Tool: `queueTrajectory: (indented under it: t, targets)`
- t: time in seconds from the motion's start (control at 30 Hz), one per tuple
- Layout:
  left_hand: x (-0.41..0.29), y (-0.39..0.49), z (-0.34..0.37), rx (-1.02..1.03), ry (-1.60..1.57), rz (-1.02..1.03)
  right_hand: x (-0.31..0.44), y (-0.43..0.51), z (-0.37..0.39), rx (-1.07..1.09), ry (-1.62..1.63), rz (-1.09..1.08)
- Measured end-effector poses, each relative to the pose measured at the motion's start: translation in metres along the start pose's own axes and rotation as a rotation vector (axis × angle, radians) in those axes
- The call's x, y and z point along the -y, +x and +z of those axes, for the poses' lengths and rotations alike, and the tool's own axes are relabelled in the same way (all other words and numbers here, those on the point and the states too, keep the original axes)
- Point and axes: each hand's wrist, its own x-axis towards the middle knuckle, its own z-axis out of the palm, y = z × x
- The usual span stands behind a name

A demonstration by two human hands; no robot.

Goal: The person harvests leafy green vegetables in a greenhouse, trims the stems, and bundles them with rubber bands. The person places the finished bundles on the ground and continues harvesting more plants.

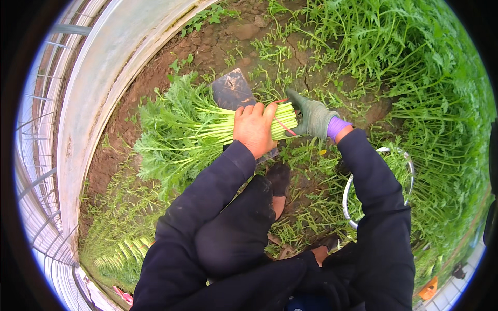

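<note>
A thick bundle of leafy green stems lies crosswise before me, feathery leaves to the left and pale cut ends to the right. My bare left hand grips it from above, close to the cut ends. A thin red band runs over the stems there and reaches the fingers of my right hand. That hand wears a grey-green glove, its fingers and thumb spread to either side of the stem ends. Under the bundle is a dark flat plate, partly covered by stems and leaves.
Tall leafy plants fill the right side. A pale hoop is beside my right forearm. More bundled stems lie at lower left. A plastic sheet wall curves along the left. Cut greens litter the soil.
</note>
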Motion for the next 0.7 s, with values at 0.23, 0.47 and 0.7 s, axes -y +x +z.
queueTrajectory:
  t: [0.23,0.47,0.7]
  targets:
    - [0.0,0.002,0.0,-0.044,-0.009,0.022,-0.029,0.027,0.008,0.158,0.167,-0.122]
    - [0.002,0.004,0.005,-0.007,-0.027,-0.007,-0.019,0.023,-0.003,0.407,0.381,0.133]
    - [0.002,0.003,0.006,-0.058,0.029,0.001,-0.003,0.004,-0.014,0.394,0.284,0.187]
